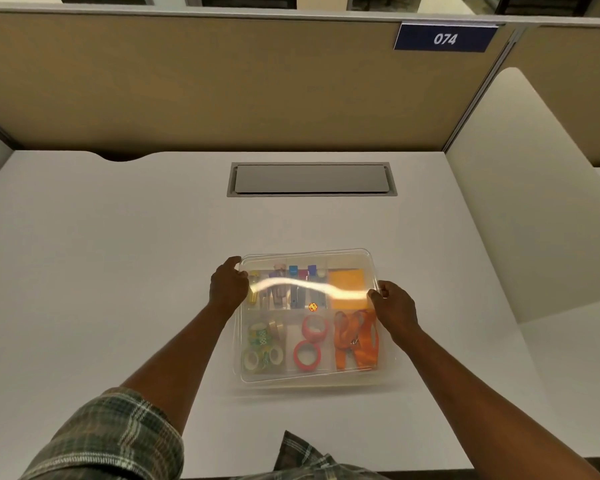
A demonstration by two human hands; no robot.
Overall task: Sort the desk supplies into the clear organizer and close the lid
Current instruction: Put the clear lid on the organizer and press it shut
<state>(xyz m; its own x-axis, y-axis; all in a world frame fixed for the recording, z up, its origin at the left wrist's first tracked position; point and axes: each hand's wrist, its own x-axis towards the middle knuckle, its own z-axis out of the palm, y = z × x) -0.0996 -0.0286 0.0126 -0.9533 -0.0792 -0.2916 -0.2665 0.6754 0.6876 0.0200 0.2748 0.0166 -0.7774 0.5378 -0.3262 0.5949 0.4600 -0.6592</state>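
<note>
Head view: hands on lid

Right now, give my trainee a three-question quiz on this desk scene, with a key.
1. True or false: the lid is over the organizer.
2. Which items fill the near right compartment: A) orange lanyards B) scissors C) pens?
3. Where does each hand take its grip?

Key
1. True; whether it is snapped shut cannot be told.
2. A.
3. The left hand holds the lid's far left corner; the right hand holds its right edge.
</note>
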